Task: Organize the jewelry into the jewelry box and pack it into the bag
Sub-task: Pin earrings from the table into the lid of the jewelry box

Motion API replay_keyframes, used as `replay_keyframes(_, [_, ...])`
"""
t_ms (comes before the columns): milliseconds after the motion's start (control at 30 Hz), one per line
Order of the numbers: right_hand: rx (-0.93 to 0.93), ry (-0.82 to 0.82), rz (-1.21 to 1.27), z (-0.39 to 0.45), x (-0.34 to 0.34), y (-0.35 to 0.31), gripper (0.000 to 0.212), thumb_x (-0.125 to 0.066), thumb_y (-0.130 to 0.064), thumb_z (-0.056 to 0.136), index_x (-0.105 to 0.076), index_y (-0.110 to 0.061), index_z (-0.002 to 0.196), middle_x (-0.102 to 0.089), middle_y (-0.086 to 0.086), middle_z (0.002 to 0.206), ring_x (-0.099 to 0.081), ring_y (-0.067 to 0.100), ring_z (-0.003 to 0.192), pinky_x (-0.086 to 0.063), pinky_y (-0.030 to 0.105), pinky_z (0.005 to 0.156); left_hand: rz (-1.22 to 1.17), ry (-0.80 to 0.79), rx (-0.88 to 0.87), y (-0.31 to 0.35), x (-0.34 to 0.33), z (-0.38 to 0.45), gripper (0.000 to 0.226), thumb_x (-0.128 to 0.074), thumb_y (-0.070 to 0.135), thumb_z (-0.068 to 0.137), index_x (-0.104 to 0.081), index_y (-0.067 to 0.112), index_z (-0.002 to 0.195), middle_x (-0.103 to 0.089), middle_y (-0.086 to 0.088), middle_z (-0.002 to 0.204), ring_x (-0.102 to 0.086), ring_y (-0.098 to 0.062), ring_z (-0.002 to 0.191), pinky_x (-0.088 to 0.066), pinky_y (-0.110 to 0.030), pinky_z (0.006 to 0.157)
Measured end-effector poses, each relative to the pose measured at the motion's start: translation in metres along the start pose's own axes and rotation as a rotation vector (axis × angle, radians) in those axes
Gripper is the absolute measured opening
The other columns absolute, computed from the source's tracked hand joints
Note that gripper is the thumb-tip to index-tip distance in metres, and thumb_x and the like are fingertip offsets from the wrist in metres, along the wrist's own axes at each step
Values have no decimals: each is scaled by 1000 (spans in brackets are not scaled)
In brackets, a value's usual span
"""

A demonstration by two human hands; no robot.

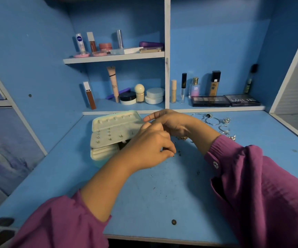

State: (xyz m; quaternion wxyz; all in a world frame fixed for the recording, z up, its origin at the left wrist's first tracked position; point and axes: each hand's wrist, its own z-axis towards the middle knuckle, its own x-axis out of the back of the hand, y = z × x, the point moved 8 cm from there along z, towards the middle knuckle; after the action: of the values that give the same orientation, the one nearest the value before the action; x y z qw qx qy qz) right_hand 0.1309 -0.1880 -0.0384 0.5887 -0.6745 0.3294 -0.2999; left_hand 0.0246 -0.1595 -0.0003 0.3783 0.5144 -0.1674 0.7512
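Earring (173, 155) pinched at left hand (150, 143) fingertips; right hand (171, 122) fingers loosely extended over jewelry box (108, 135).

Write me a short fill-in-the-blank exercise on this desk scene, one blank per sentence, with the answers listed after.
1. The jewelry box on the desk has its lid ____.
2. The silver bangles lie on the desk to the ____ of the jewelry box.
3. Both sleeves are ____ in colour.
4. The black palette marked MATTE lies on the ____ shelf.

Answers: open; right; purple; bottom
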Motion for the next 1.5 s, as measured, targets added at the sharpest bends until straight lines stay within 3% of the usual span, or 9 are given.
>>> replay_keyframes(233, [-8, 16, 27, 0, 0, 1, 22, -53, 9, 87, -65, -10, 90, -61, 8, 72, -49, 19, 64, -39, 28, 62, 109, -67, 17, 6, -8, 1, 15, -62, 30, 89, -75, 27, 97, -65, 12, 90, -40, -12, 103, -16, -28, 101])
replay_keyframes(533, [-2, -10, 65, -4, -3, -2, 21, -52, 10, 88, -64, -8, 91, -65, 3, 62, -60, 11, 55, -52, 20, 56, 239, -83, 34, 6, -15, 2, 19, -49, 30, 96, -67, 23, 97, -60, 9, 93, -38, -13, 107, -18, -33, 103])
replay_keyframes(633, [22, -23, 66, -7, -6, -4, 21, -49, 12, 87, -63, -4, 88, -67, 7, 69, -64, 14, 60, -55, 23, 55, 166, -10, 126, -3, 2, 4, 17, -49, 30, 96, -64, 23, 98, -60, 10, 101, -35, -11, 113, -13, -28, 103])
replay_keyframes(767, [37, -23, 59, -7, -8, -6, 24, -48, 17, 85, -60, -2, 77, -56, 6, 56, -48, 10, 46, -33, 16, 38, 168, 191, 351, -41, 44, 0, 14, -53, 27, 95, -66, 23, 95, -62, 7, 104, -40, -19, 108, -20, -30, 89])
replay_keyframes(933, [-7, 12, 97, -5, -5, -3, 24, -53, 17, 85, -58, -7, 87, -57, 6, 59, -49, 10, 47, -30, 15, 37, 192, 147, 604, -87, 60, -11, 16, -50, 25, 97, -66, 25, 97, -64, 5, 107, -41, -21, 111, -22, -32, 87])
replay_keyframes(1133, [-13, 14, 103, -6, -6, -4, 24, -54, 17, 85, -59, -7, 86, -60, 5, 59, -50, 10, 47, -32, 15, 37, 185, 74, 608, -87, 52, -10, 17, -49, 25, 97, -65, 27, 93, -55, 9, 91, -39, -18, 110, -25, -33, 91])
replay_keyframes(1500, [-5, 7, 102, -6, -6, -3, 21, -54, 15, 84, -61, -5, 86, -66, 4, 61, -51, 9, 48, -34, 15, 37, 223, 32, 603, -82, 48, -8, 21, -46, 23, 98, -66, 27, 94, -62, 5, 104, -39, -17, 109, -26, -33, 94])
